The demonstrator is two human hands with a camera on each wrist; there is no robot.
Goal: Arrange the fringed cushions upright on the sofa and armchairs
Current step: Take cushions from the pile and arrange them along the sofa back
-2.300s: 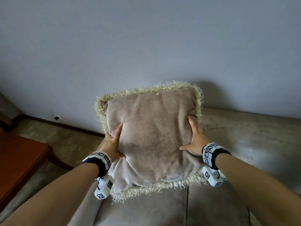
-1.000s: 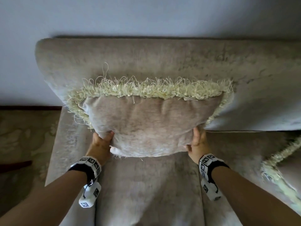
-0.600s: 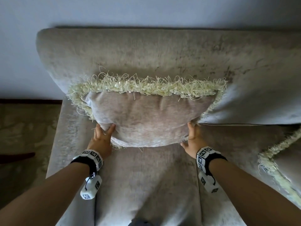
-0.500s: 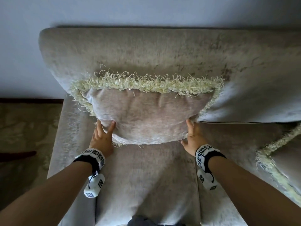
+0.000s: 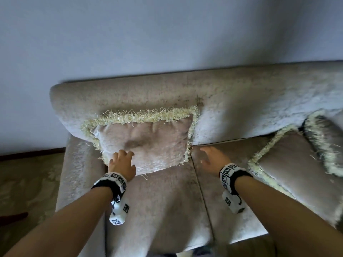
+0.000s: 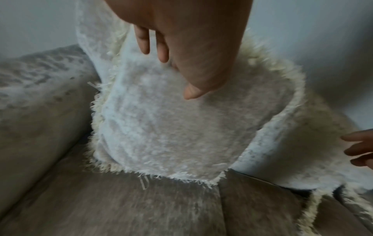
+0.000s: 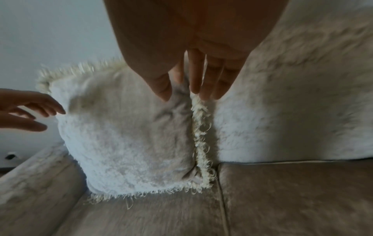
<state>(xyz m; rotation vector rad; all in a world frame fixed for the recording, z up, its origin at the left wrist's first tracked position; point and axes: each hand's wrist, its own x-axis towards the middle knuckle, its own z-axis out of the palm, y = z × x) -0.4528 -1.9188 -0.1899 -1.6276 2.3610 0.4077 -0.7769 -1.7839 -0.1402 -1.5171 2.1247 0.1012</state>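
A beige cushion (image 5: 148,143) with a pale yellow fringe stands upright against the backrest at the left end of the sofa (image 5: 157,201). My left hand (image 5: 121,160) hovers at its lower left corner with loosely bent fingers, holding nothing. My right hand (image 5: 209,156) is off the cushion, just right of its lower right corner, fingers straight. The left wrist view shows the cushion (image 6: 181,127) below my left hand (image 6: 173,63). The right wrist view shows my right hand (image 7: 193,86) over the cushion's (image 7: 125,135) fringed right edge. Two more fringed cushions (image 5: 289,164) (image 5: 326,141) lie on the sofa's right side.
The sofa's left armrest (image 5: 78,179) runs beside the cushion. A plain wall (image 5: 167,34) rises behind the backrest. Patterned carpet (image 5: 27,182) covers the floor to the left, with a dark skirting board along the wall.
Both hands have let go of the cushion and drawn back a little; it now stands on its own against the backrest. The view has pulled back, showing two more cushions at right.
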